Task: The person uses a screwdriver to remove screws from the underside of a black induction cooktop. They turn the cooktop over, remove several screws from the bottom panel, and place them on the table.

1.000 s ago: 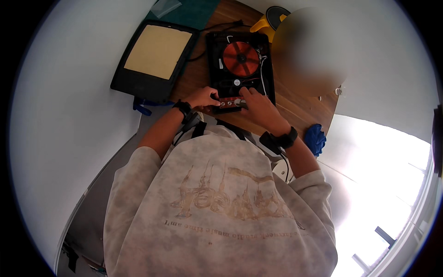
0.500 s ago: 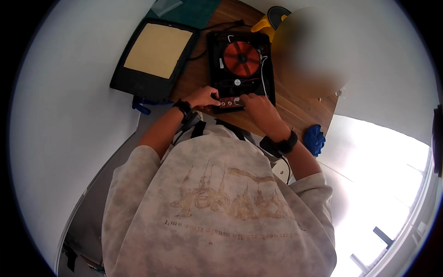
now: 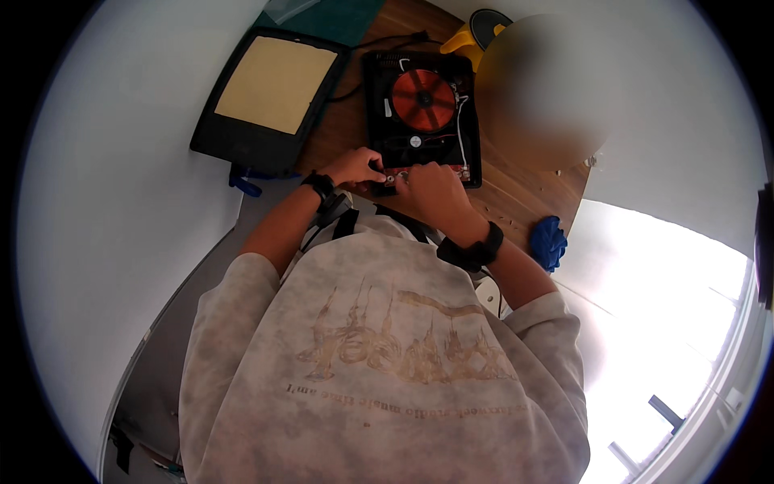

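Hands bent over an opened black case, a person works at a red board set across the near end of that case, below a round copper-red coil. At the board's left end, the left hand rests with thumb and forefinger drawn in against the edge; whether they pinch it cannot be told from this angle. Over the middle of the board, the right hand arches palm down, its fingers curled and partly hidden, and what they grip, if anything, cannot be told. Between coil and board sits a small white disc, while a white wire runs down the right side of the case. Dark bands circle both wrists. On the wooden bench, a black panel bearing a tan sheet lies left of the case, near a green mat with a clear bag on it. A black cable trails behind the case toward a yellow item with a dark round top. Tiny bits dot the bench beyond the right wrist, near a crumpled blue bundle at the edge.
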A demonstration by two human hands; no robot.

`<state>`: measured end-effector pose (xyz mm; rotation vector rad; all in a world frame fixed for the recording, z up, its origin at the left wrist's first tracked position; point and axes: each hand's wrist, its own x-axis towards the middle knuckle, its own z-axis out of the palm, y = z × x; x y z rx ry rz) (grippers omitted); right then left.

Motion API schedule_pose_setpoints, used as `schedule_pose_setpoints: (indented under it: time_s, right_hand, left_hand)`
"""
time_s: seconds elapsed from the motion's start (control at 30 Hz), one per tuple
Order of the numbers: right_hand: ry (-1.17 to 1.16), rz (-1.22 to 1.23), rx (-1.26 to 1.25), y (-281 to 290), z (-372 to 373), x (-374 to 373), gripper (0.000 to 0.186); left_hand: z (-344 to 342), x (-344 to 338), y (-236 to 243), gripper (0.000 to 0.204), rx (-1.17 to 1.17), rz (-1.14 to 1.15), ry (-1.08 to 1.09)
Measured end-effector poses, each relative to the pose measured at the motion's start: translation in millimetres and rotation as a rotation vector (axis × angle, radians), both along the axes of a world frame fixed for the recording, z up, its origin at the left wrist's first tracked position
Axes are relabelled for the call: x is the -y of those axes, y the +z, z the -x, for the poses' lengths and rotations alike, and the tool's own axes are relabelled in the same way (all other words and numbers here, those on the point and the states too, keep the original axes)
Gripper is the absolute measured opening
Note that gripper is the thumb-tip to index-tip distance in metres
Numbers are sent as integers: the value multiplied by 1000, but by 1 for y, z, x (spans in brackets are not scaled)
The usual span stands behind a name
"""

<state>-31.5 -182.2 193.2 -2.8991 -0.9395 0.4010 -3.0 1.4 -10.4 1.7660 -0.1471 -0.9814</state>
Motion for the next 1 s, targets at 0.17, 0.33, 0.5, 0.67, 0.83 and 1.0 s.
schedule_pose_setpoints:
  time_s: [0.17,0.33,0.5,0.67,0.83,1.0]
  right_hand:
    - [-83,59,-84,-25,2,14,49]
    - [-245,66,-38,-1,-3,37,47]
    - [-425,-36,-54,10,-15,62,42]
    - [-585,-182,-116,2,-7,77,40]
    - [-740,-308,-123,-19,6,101,42]
    - [-946,-501,-298,-21,16,119,46]
  left_hand:
    - [-1,2,10,22,19,-2,-20]
    - [7,2,-2,24,64,5,29]
    - [1,0,26,22,139,-127,-39]
    - [2,0,54,22,324,-293,-134]
    - [2,1,40,23,352,-242,-135]
    - [-4,2,38,24,207,-122,-83]
